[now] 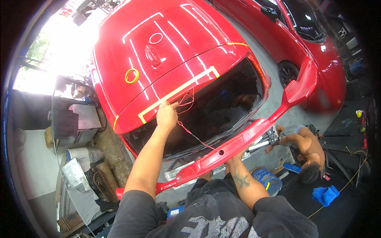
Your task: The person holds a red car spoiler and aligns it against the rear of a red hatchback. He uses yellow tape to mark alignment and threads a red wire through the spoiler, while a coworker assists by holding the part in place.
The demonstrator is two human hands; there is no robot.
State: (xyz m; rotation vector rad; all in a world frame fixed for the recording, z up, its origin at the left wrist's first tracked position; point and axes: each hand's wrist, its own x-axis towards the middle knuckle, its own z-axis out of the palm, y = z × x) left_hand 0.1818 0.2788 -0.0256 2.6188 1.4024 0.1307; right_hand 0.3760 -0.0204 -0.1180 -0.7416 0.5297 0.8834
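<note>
My left hand (167, 116) reaches over the rear edge of a red car (115, 85), its fingers closed on a thin reddish wire (190, 135). Loops of the wire stand up beyond the fingertips over the dark rear window (222, 95). From there it runs down to a dark round hole in a long red spoiler (246, 132). My right hand (235, 156) grips the spoiler's near edge; its fingers are mostly hidden beneath. Yellow masking tape (182, 87) lines the car's rear edge, by my left hand.
A roll of yellow tape (131, 75) lies on the roof near an antenna fin (152, 56). At right, a person (309, 146) crouches beside a blue bucket (266, 181) and a blue cloth (325, 196). Another red car (317, 75) stands beyond. Metal parts (77, 176) crowd the left.
</note>
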